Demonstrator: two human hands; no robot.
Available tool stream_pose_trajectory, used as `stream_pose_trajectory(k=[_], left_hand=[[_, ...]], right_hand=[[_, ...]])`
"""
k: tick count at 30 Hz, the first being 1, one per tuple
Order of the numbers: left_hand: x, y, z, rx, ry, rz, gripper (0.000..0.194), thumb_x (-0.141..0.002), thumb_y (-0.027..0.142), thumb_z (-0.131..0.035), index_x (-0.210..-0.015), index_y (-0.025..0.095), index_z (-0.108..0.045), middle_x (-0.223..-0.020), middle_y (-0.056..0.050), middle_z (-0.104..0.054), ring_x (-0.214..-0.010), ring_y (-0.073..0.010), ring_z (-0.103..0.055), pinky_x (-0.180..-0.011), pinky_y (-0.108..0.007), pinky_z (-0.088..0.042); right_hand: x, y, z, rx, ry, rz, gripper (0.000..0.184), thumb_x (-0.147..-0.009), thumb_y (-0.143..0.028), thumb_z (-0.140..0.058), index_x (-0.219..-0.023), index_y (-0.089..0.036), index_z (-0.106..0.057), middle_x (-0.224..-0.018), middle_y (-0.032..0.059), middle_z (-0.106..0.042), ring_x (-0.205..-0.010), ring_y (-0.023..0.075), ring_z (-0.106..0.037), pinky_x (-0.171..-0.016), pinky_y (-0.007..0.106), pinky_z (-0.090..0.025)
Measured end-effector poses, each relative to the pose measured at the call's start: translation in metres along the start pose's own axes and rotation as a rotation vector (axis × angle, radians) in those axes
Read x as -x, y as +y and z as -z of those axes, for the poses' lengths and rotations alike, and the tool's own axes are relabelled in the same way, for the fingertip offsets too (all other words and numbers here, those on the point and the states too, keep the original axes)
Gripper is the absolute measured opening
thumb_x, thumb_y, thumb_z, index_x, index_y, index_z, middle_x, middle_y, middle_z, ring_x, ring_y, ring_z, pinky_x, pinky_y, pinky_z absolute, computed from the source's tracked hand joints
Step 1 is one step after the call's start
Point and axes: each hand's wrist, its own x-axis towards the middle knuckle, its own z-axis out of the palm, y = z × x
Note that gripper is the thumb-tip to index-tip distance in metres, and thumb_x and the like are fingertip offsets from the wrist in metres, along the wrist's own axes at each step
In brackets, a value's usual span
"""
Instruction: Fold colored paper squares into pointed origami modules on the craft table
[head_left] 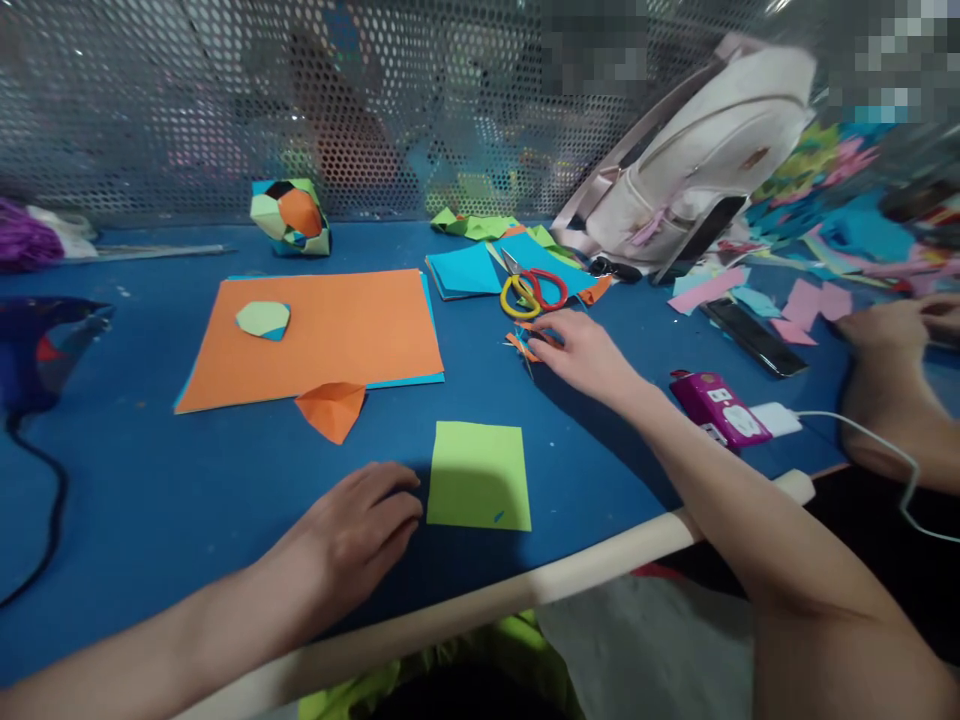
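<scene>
Blue table (150,480), hands (352,530), scraps (520,344), green paper (478,474)

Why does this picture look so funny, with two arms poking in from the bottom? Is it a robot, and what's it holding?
No robot here, just a person with bare hands! The camera is worn on their head, looking forward and down, so we see almost what they see.

The left hand holds nothing; it rests beside a green paper square. The right hand has its fingers at some little orange and blue scraps. I can't tell whether it's gripping them.

On the blue table you can also see a big orange sheet, scissors with red and yellow handles, and a colorful paper ball. The hand at the right edge belongs to somebody else.
</scene>
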Motion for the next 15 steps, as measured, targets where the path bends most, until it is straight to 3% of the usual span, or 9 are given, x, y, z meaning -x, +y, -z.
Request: stream_pose_trajectory(k=[4, 10, 12, 14, 15], left_hand=[[0.006, 0.002, 0.003, 0.031, 0.053, 0.021, 0.017, -0.089, 0.012, -0.043, -0.093, 0.019, -0.058, -0.105, -0.008, -0.058, -0.094, -0.0152, -0.058, -0.079, -0.026, -0.049], [0.009, -0.008, 0.01, 0.036, 0.183, 0.061, 0.014, -0.089, 0.014, -0.046, -0.093, 0.022, -0.057, -0.104, -0.004, -0.059, -0.095, -0.0125, -0.06, -0.083, -0.023, -0.049], [0.009, -0.012, 0.011, 0.036, 0.204, 0.063, 0.014, -0.089, 0.015, -0.045, -0.092, 0.022, -0.057, -0.102, -0.004, -0.06, -0.093, -0.0124, -0.061, -0.081, -0.022, -0.05], [0.009, -0.014, 0.011, 0.033, 0.215, 0.058, 0.014, -0.089, 0.015, -0.045, -0.091, 0.021, -0.057, -0.101, -0.004, -0.06, -0.092, -0.0127, -0.061, -0.08, -0.022, -0.05], [0.009, -0.015, 0.01, 0.031, 0.221, 0.057, 0.014, -0.089, 0.016, -0.045, -0.091, 0.021, -0.057, -0.101, -0.004, -0.06, -0.092, -0.0128, -0.061, -0.08, -0.022, -0.051]], right_hand=[[-0.01, 0.001, -0.015, 0.271, 0.003, -0.021, 0.037, -0.086, -0.043, -0.049, -0.106, -0.014, -0.062, -0.108, 0.0151, -0.063, -0.102, 0.0298, -0.056, -0.085, 0.043, -0.043], [0.009, -0.015, -0.006, 0.233, -0.011, 0.069, 0.033, -0.09, -0.037, -0.044, -0.107, -0.015, -0.062, -0.108, 0.0124, -0.065, -0.103, 0.0263, -0.057, -0.089, 0.04, -0.043], [0.022, -0.029, 0.001, 0.139, -0.166, 0.197, 0.033, -0.089, -0.037, -0.047, -0.112, -0.015, -0.059, -0.113, 0.0114, -0.062, -0.108, 0.0243, -0.055, -0.093, 0.038, -0.043], [0.035, -0.045, 0.004, 0.111, -0.388, 0.301, 0.046, -0.083, -0.044, -0.055, -0.12, -0.016, -0.053, -0.119, 0.012, -0.058, -0.112, 0.0269, -0.052, -0.093, 0.041, -0.044], [0.041, -0.053, 0.005, 0.14, -0.44, 0.318, 0.054, -0.079, -0.045, -0.061, -0.123, -0.014, -0.051, -0.12, 0.0148, -0.056, -0.113, 0.0301, -0.05, -0.091, 0.044, -0.045]])
